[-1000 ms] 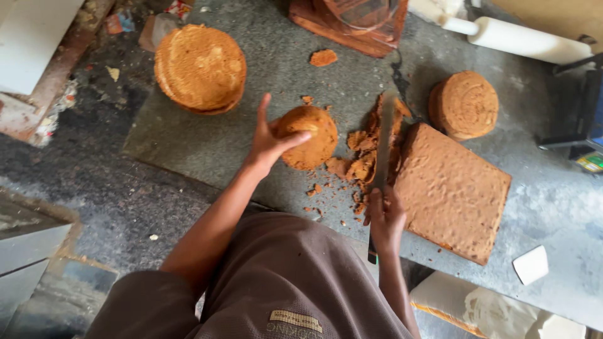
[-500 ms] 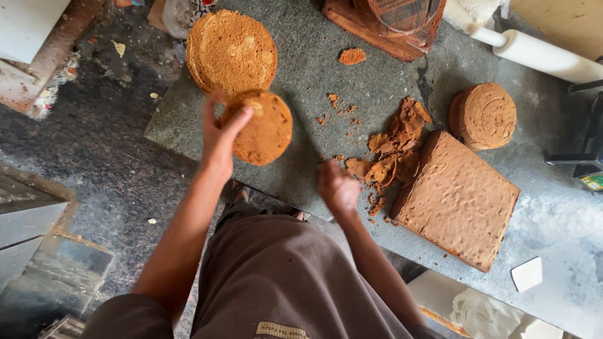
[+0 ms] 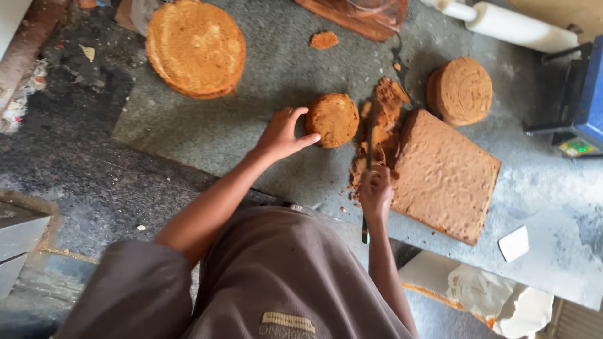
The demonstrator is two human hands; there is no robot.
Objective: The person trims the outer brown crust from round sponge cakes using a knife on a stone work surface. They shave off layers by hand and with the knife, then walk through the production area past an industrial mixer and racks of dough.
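wooden stand (image 3: 358, 16): cut off by top edge | knife (image 3: 369, 144) handle: hidden in right hand (image 3: 375, 191)

The small round cake (image 3: 333, 119) and the square slab (image 3: 445, 174) look like matt, porous sponge with a rough, pitted crust. The worktop (image 3: 264, 69) is speckled grey stone, dull and slightly grainy. The knife (image 3: 369, 135) blade looks like thin dark metal, and the roller (image 3: 510, 25) is smooth and white.

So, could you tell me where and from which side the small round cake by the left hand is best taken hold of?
Probably by its rounded side edge, from the left. The small round cake lies flat on the grey slab, the left hand already touches that side, and crumbly trimmings crowd its right.
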